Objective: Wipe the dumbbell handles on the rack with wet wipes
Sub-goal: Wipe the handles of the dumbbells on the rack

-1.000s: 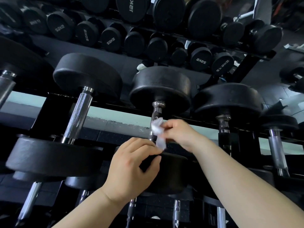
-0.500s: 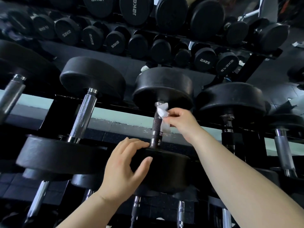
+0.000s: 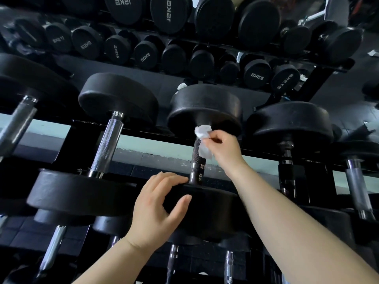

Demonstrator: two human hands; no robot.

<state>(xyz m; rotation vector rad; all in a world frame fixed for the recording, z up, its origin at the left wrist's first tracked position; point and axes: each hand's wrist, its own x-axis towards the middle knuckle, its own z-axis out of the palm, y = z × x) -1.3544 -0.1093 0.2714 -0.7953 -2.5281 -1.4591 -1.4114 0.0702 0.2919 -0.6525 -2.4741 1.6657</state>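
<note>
Dumbbell rack point(image 3: 143, 129), seen from below and in front: a black frame carrying a row of dumbbells point(image 3: 106, 144) lying near-to-far across its rails, with more tiers of smaller weights behind. The dumbbell point(image 3: 205, 107) being cleaned lies at centre, between a chrome-barred neighbour on the left and a dark-barred one on the right. Its far head rests on the far rail and its near head point(image 3: 213, 214) faces the viewer. The handle point(image 3: 197, 160) is a dark, knurled bar joining the two heads, with small pale markings toward its near end. The left hand point(image 3: 158, 203) grips the near head at its left edge, fingers curled over the rim and thumb pressed on the face. The right hand point(image 3: 223, 148) reaches to the far end of the handle, fingertips closed in a pinch on the wipe point(image 3: 203, 133). This white, crumpled wipe is held against the bar just under the far head, with a loose tail hanging along the handle's right side. Judged handling: the dumbbell is heavy and rigid and need not be lifted, so bracing the near head should suffice. The handle is stiff and rough, and probably grips the cloth. The wipe is light, limp and damp, liable to snag or bunch on the knurling. It is best pinched by a fold and wrapped around the bar.
</note>
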